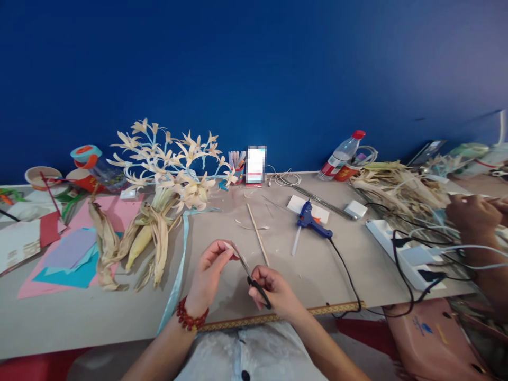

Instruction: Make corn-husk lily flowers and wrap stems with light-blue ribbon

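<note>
In the head view my right hand [273, 290] grips black-handled scissors [259, 292] by the finger loops. Their blades point up and left, meeting the fingertips of my left hand [211, 270]. That hand is closed in a pinch on a small pale piece [227, 245], perhaps corn husk, right beside the blade tips. A thin wooden stick [257, 234] lies on the table just beyond my hands. Farther right rests a blue glue gun [313, 221] with a clear glue stick in it. A light-blue ribbon [181, 264] runs down the table left of my left hand.
Husk flowers [186, 159] on blue stems stand at back left, behind dried corn husks [154, 238] and coloured paper [71, 259]. A phone [256, 165] leans upright. Right are a bottle [341, 156], a power strip [397, 254] with cables, and another person's hand [474, 214] near more husks.
</note>
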The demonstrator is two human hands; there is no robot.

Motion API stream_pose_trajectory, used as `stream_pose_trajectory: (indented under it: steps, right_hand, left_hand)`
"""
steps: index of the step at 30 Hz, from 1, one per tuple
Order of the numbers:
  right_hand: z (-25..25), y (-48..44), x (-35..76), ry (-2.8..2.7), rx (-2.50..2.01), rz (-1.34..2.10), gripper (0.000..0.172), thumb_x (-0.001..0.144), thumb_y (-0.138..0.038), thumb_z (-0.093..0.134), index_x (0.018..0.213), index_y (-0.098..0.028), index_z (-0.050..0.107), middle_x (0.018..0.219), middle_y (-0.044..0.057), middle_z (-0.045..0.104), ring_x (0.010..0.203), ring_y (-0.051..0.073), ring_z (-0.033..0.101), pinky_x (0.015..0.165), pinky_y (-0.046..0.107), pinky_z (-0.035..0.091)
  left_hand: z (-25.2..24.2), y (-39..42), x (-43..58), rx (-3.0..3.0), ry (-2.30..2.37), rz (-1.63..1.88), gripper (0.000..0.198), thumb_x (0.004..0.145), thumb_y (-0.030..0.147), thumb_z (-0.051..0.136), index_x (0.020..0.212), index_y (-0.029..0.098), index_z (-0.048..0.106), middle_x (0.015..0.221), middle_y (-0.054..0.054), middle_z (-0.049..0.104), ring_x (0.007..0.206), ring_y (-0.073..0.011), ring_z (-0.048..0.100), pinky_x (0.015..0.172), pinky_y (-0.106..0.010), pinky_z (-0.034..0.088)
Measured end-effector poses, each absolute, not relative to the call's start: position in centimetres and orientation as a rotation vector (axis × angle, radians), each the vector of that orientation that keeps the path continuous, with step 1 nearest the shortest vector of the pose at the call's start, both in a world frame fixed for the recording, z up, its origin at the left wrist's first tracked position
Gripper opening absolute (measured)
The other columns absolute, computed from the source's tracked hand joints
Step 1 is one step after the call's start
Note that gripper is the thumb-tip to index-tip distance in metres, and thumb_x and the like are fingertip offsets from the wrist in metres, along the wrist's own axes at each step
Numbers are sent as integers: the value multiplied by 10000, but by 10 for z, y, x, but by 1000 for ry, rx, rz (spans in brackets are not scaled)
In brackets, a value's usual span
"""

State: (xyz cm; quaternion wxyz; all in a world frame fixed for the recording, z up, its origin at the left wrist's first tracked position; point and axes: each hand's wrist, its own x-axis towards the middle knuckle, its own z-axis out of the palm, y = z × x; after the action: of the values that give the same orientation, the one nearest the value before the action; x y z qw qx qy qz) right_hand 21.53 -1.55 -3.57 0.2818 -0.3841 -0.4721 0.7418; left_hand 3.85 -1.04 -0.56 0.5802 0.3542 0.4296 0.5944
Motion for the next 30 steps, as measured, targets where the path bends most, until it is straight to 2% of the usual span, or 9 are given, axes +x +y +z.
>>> stream_pose_trajectory:
  steps: [8,19,24,30]
  right_hand:
    - [-37,-11,225,-1330,-1043,1988,550,645,-629,772,739,-207,432,482,-85,515,399,64,425,434,188,261]
    - [-27,-5,236,-1354,-948,2131,562,633,-629,785,754,-198,445,574,-68,522,452,69,454,477,203,302]
    - [-29,-3,233,-1296,-900,2060,559,647,-623,781,802,-206,444,623,-53,551,497,88,484,508,217,320]
    - [-13,8,213,-1168,-833,1801,450,650,-376,855,886,-206,512,830,4,640,717,123,555,629,227,410]
  left_hand:
    - [8,-10,27,1219,1085,1208,186,937,265,528,792,177,605,800,-15,593,796,-149,539,764,-253,409]
    - [4,-6,13,1362,1113,1063,197,922,312,562,777,180,586,750,-2,575,752,-142,538,738,-251,409]
    - [9,-4,11,1440,1091,1015,173,907,287,570,772,179,581,763,-10,592,755,-150,552,743,-260,418]
    - [14,-5,16,1615,1061,821,150,864,202,578,717,174,597,736,-4,629,720,-139,565,714,-242,416]
